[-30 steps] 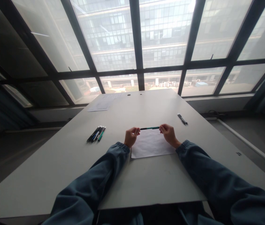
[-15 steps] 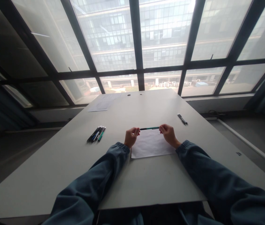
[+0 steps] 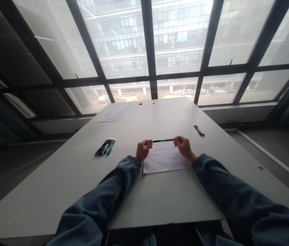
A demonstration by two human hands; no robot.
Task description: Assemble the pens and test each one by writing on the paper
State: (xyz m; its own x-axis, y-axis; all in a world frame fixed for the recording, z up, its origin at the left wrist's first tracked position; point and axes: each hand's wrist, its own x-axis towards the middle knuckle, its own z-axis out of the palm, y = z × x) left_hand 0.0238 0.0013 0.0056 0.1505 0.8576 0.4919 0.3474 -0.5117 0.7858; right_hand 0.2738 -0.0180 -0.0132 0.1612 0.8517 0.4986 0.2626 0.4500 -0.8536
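Note:
A black and green pen [image 3: 162,140] is stretched level between my two hands, over the far edge of a white sheet of paper [image 3: 167,159]. My left hand [image 3: 143,149] pinches the pen's left end, and my right hand [image 3: 184,147] pinches its right end. Both hands are closed, and their fingertips hide the pen's ends. To the left, several pens [image 3: 105,147] lie side by side in a group. On the right, what looks like a pair of dark pens [image 3: 199,130] lies on the table.
The white table [image 3: 77,184] reaches to the large windows. Printed sheets [image 3: 111,112] lie at its far left. Small dark round pieces [image 3: 140,104] are near the far edge, and a small dark mark [image 3: 260,168] is at the right.
The pen has rolled slightly between my fingers; its clip no longer shows clearly. My hands have stayed in place.

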